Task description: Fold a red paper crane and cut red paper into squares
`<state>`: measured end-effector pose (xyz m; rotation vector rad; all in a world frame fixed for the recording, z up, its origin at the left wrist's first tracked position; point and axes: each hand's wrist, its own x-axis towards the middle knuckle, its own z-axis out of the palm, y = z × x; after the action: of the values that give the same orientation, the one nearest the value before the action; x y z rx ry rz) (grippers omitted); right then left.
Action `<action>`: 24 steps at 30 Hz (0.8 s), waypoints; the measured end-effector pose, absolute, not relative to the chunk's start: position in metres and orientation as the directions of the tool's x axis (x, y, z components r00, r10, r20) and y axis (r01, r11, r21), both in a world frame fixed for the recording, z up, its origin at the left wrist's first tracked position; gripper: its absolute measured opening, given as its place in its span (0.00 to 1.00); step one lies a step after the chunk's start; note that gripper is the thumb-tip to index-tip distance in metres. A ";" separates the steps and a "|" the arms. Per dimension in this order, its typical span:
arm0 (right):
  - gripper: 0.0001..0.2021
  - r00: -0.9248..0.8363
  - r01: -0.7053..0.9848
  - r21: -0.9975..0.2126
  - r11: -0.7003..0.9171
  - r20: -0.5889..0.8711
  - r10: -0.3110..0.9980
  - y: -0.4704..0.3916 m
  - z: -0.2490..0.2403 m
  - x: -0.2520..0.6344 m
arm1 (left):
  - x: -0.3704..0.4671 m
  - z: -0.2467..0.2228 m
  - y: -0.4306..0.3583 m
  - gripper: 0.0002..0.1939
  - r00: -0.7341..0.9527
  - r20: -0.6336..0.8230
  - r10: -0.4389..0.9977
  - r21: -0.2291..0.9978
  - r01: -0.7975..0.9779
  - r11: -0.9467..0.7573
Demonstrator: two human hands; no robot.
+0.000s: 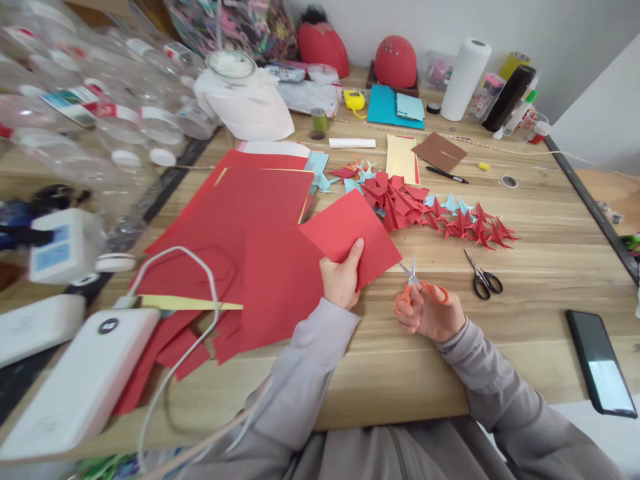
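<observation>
A red paper square (pixel 345 223) is pinched in my left hand (pixel 343 277), thumb on top, raised over the larger red sheets (pixel 240 220). My right hand (pixel 430 310) holds orange-handled scissors (pixel 411 280) with the blades parted, their tips close to the square's right corner. Whether the blades touch the paper I cannot tell. Beyond the square lies a heap of folded red paper pieces (pixel 395 200), with some light blue ones among them. Black-handled scissors (pixel 483 277) rest on the wooden table (pixel 410 393) to the right of my right hand.
Plastic bottles (pixel 120 120) crowd the left side. A white power bank (pixel 85 380) with a looping white cable (pixel 215 293) lies at the near left. A phone (pixel 600 360) sits near the right edge. Behind are a paper roll (pixel 465 80), blue paper (pixel 383 110) and a yellow tape measure (pixel 354 100).
</observation>
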<state>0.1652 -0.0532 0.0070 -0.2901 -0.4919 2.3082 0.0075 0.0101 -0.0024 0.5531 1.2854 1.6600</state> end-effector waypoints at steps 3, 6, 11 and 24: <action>0.17 -0.697 -0.625 -0.429 -0.652 -0.070 0.714 -0.053 0.008 0.165 | 0.008 -0.002 0.010 0.19 -0.465 -0.193 0.864 0.914 -0.406 -0.014; 0.18 -0.695 -0.620 -0.432 -0.655 -0.085 0.713 -0.052 0.009 0.164 | 0.008 -0.002 0.010 0.19 -0.461 -0.200 0.864 0.915 -0.403 -0.003; 0.19 -0.687 -0.620 -0.425 -0.659 -0.111 0.718 -0.052 0.010 0.165 | 0.006 -0.002 0.007 0.20 -0.391 -0.171 0.904 0.916 -0.402 -0.001; 0.23 -0.661 -0.665 -0.393 -0.635 -0.086 0.745 -0.050 0.009 0.168 | 0.003 -0.001 0.001 0.18 -0.301 0.037 0.953 0.992 -0.108 -0.073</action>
<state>0.1680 -0.0498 0.0092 -0.3063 -0.4218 2.2738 0.0032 0.0011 -0.0009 1.0022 1.3089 1.5248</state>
